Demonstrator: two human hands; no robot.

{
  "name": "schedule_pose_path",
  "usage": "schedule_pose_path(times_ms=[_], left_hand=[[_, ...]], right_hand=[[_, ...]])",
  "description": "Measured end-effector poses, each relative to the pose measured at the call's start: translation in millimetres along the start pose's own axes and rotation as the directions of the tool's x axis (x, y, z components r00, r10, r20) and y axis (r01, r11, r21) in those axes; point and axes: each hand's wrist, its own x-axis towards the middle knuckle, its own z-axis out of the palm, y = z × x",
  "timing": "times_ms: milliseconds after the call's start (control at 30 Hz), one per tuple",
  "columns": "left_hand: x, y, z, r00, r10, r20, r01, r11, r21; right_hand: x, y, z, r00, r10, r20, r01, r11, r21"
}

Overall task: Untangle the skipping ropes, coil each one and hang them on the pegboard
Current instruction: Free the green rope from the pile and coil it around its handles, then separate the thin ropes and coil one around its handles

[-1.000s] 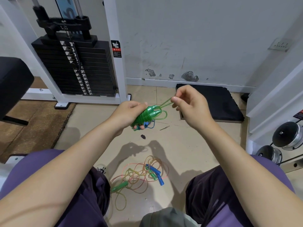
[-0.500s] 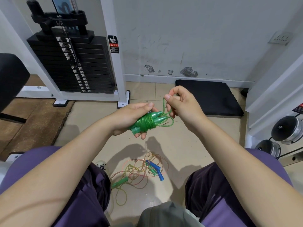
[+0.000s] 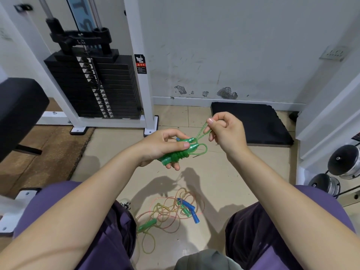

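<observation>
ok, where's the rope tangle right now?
Head view: the tangle lies on the floor between the person's knees, bottom centre, below the left hand holding the green rope.

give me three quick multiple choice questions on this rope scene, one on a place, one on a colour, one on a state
1. Where is the tangled rope pile?
A. on the floor between the knees
B. on the black mat
C. on the weight stack

2. What colour is the rope in the hands?
A. red
B. green
C. white

3. What is the right hand doing?
A. lying flat on a knee
B. pinching a loop
C. gripping a dumbbell

Key: 1 A, the pile lies on the floor between the knees. 2 B, the left hand holds a green bundle. 3 B, the right hand pinches a loop.
</observation>
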Motion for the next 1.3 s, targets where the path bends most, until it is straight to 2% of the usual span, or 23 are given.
schedule_pose_path(times_ms=[100, 200, 333, 433, 533, 633, 700, 800, 867, 933, 1000, 1100, 1200, 1300], left_hand=[[7, 5, -11, 0.996, 0.019, -0.092, -0.015, 0.999, 0.039], [30, 11, -22, 0.968, 0.041, -0.249, -0.02, 0.996, 0.085], [76, -1, -36, 0.844, 0.102, -0.526, -0.051, 0.993, 0.11], [106, -47, -43, 0.777, 0.002, -0.629, 0.022, 0.999, 0.031], [134, -118, -35, 0.771, -0.153, -0.618, 0.15, 0.987, -0.057], [155, -183, -24, 0.754, -0.309, -0.58, 0.198, 0.948, -0.248], [167, -216, -27, 0.745, -0.383, -0.546, 0.247, 0.919, -0.307], [187, -250, -42, 0.741, -0.372, -0.559, 0.341, 0.925, -0.164], [198, -260, -55, 0.726, -0.305, -0.616, 0.299, 0.947, -0.116], [206, -268, -68, 0.762, -0.267, -0.59, 0.189, 0.963, -0.191], [209, -281, -79, 0.794, -0.308, -0.524, 0.176, 0.942, -0.287], [196, -313, -79, 0.779, -0.385, -0.495, 0.378, 0.918, -0.12], [165, -352, -61, 0.767, -0.492, -0.413, 0.595, 0.785, 0.171], [130, -385, -39, 0.733, -0.555, -0.394, 0.672, 0.682, 0.289]], right_hand=[[15, -1, 0, 1.0, 0.008, 0.026, -0.007, 0.999, -0.045], [42, 0, 6, 1.0, 0.025, -0.002, -0.025, 0.998, -0.057], [78, 25, 18, 0.995, 0.085, -0.052, -0.089, 0.992, -0.09], [89, 79, 27, 0.986, 0.162, -0.025, -0.164, 0.973, -0.165], [93, 154, 37, 0.944, 0.331, 0.011, -0.324, 0.93, -0.171], [97, 228, 43, 0.861, 0.508, 0.021, -0.501, 0.855, -0.131], [99, 262, 49, 0.823, 0.567, 0.042, -0.557, 0.819, -0.136], [113, 290, 63, 0.802, 0.594, 0.06, -0.586, 0.802, -0.112], [124, 298, 73, 0.809, 0.583, 0.079, -0.58, 0.812, -0.059], [132, 303, 79, 0.828, 0.547, 0.121, -0.553, 0.833, 0.021], [132, 314, 81, 0.828, 0.538, 0.156, -0.55, 0.834, 0.044], [114, 342, 75, 0.756, 0.627, 0.189, -0.6, 0.779, -0.181], [75, 378, 59, 0.631, 0.749, 0.2, -0.599, 0.635, -0.487], [31, 401, 47, 0.543, 0.802, 0.248, -0.561, 0.566, -0.604]])
